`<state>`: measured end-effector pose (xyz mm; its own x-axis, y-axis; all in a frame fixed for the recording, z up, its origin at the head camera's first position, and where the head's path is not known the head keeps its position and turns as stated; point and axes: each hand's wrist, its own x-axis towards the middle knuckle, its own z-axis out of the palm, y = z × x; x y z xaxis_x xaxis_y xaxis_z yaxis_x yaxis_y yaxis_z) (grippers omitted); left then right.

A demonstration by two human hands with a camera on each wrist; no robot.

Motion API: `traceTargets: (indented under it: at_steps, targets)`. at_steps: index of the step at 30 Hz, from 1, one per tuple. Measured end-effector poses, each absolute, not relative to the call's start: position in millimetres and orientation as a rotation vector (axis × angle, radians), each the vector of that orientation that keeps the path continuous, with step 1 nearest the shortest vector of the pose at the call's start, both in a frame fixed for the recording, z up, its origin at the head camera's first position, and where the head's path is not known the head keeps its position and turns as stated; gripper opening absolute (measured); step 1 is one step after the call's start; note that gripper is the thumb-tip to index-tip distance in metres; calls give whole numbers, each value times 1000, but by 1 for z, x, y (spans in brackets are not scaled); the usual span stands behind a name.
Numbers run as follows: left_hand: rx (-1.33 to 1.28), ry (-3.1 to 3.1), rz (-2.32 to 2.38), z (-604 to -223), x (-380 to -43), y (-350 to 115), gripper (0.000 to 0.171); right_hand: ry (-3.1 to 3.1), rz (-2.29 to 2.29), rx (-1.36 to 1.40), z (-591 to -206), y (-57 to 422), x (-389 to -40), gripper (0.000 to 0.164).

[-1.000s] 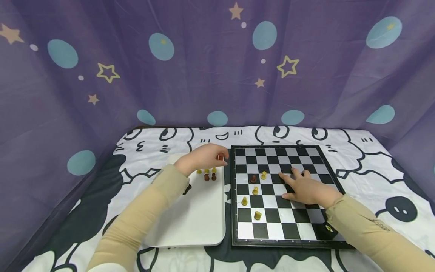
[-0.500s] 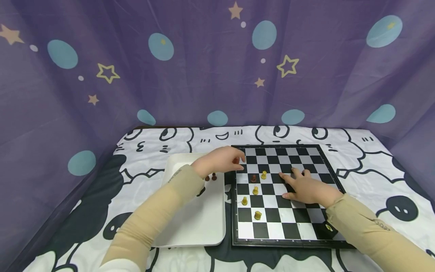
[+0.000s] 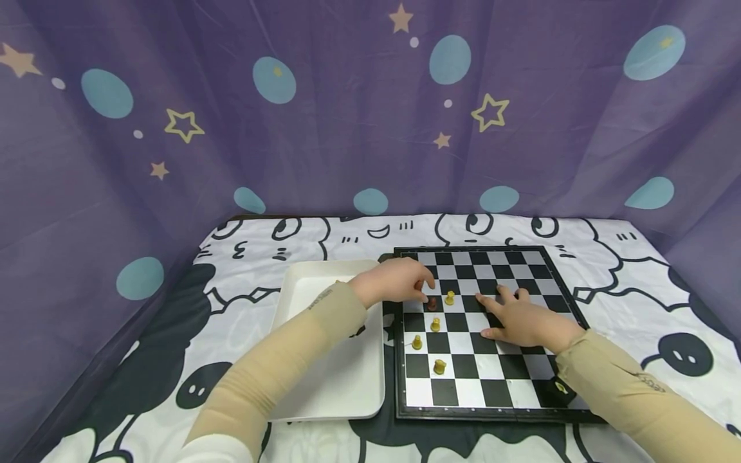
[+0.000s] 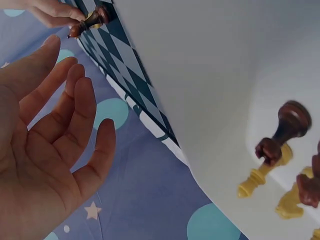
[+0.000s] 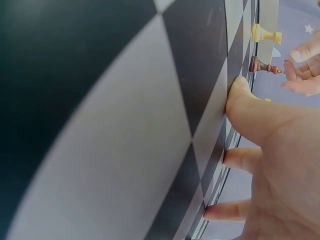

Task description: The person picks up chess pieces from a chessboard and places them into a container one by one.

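Note:
My left hand [image 3: 396, 281] hovers over the left edge of the chessboard [image 3: 521, 393], its fingertips beside a brown chess piece [image 3: 431, 305]. In the left wrist view, the left hand [image 4: 55, 135] has loosely bent fingers and nothing between them; the brown piece [image 4: 90, 21] stands just past its fingertips. Several yellow chess pieces [image 3: 435, 325] stand on the board's left side, one right behind the brown piece. My right hand [image 3: 518, 323] rests on the board with fingers spread. The right wrist view shows its fingertips [image 5: 232, 210] on the squares.
A white tray [image 3: 324, 386] lies left of the board, partly under my left forearm. Inside it, the left wrist view shows brown chess pieces [image 4: 292, 120] and yellow ones [image 4: 250, 182]. A patterned cloth [image 3: 683, 308] covers the table, and a purple curtain [image 3: 359, 141] hangs behind.
My left hand has moved right, from over the tray to the board beside the brown chess piece. My right hand has stayed in place.

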<state>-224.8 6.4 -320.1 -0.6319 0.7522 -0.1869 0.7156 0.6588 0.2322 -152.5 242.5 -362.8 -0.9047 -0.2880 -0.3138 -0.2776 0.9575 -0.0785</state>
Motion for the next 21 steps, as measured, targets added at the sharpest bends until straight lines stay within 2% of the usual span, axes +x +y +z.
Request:
traceTargets:
  at_steps: [21]
  targets:
    - [1216, 2593, 102, -329, -225, 22, 22, 2791, -47, -409, -367, 244, -154, 75]
